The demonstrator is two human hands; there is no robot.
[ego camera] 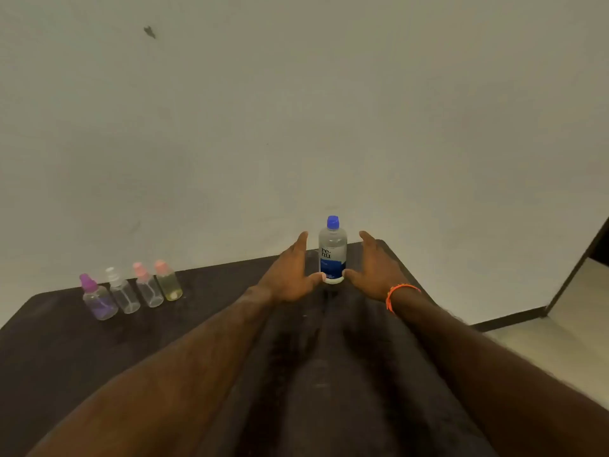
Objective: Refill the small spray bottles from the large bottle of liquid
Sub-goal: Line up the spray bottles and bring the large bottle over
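The large clear bottle [333,250] with a blue cap and a blue label stands upright near the far edge of the dark table [204,311]. My left hand [290,275] and my right hand [375,272] flank it, fingers straight, thumbs close to its base. Neither hand grips it. At the far left stand several small spray bottles in a row: a purple-capped one [97,298], a clear-capped one [122,291], a pink-capped clear one [147,286] and a pink-capped one with yellowish liquid [168,281].
A pale wall [296,110] rises right behind the table. To the right the table ends and a light floor [566,328] shows, with a dark frame or door edge [580,262] at the far right. An orange band [397,293] circles my right wrist.
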